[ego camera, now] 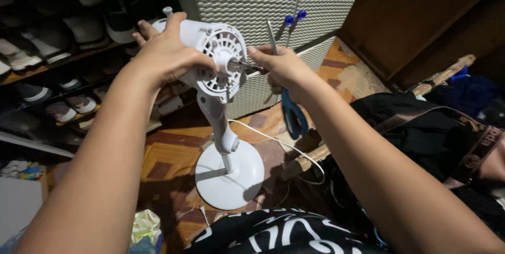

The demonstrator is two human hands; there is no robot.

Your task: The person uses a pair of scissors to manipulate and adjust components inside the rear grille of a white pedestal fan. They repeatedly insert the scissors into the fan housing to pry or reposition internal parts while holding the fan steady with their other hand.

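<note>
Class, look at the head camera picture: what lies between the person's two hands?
The white fan motor housing and its short shaft. The left hand grips the housing; the right hand, holding scissors, touches the shaft.

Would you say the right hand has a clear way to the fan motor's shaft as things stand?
Probably yes. The right hand, with scissors in it, is already at the shaft, with nothing between them; the left hand grips the motor housing from behind.

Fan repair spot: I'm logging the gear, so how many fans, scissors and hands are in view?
Fan: 1
Scissors: 1
Hands: 2, left hand and right hand
Total: 4
</note>
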